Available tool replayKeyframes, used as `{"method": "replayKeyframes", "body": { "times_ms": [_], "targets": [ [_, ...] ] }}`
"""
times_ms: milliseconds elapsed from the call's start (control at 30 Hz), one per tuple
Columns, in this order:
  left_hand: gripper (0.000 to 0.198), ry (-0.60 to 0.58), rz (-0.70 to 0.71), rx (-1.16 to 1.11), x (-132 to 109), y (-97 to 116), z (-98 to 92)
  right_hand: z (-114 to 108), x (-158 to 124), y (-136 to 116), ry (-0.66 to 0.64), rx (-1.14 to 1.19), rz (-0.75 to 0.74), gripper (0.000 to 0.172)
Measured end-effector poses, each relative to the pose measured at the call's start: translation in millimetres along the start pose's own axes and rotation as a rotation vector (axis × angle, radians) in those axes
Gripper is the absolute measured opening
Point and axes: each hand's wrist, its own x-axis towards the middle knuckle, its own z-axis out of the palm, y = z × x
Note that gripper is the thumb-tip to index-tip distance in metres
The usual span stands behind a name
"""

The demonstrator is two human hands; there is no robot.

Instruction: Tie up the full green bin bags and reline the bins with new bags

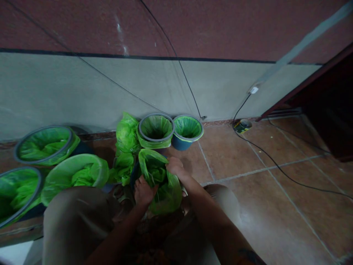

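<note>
A thin green plastic bag (167,198) lies over a dark blue bin (134,173) between my knees, its mouth spread and part of it bunched inside. My right hand (175,167) grips the bag's edge at the right side, fingers closed. On the left side of the mouth, my left hand (143,191) is closed on the bag's edge too. Most of the bin is hidden under the bag and my hands. Just beyond stands a lined bin with a grey rim (156,139), and beside it a smaller blue bin (182,144) with a green liner.
Several green-lined bins (42,180) stand at the left. A crumpled green bag (127,132) leans near the wall (82,88). A can (242,126) sits by the wall, and a black cable (275,165) crosses the tiled floor (275,217) at the right.
</note>
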Motion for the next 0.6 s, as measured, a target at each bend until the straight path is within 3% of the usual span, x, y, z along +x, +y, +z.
{"method": "replayKeyframes", "body": {
  "times_ms": [100,300,367,500,600],
  "targets": [
    [0.052,0.081,0.060,-0.029,-3,-8,0.8,0,-1,2,-0.006,0.009,-0.005,0.028],
    [0.026,0.025,-0.029,-0.354,-2,-17,-5.4,-2,-1,2,-0.005,0.022,-0.060,0.028],
    [0.015,-0.075,-0.066,-0.515,-1,-16,-7.9,-2,-1,3,-0.004,0.012,-0.080,0.028],
    [0.017,-0.440,-0.157,-0.939,0,-12,-11.2,0,2,6,-0.018,0.002,-0.121,0.027],
    [0.019,-0.537,-0.159,-1.018,3,-14,-12.2,3,5,9,-0.019,0.010,-0.137,0.027]
  ]
}}
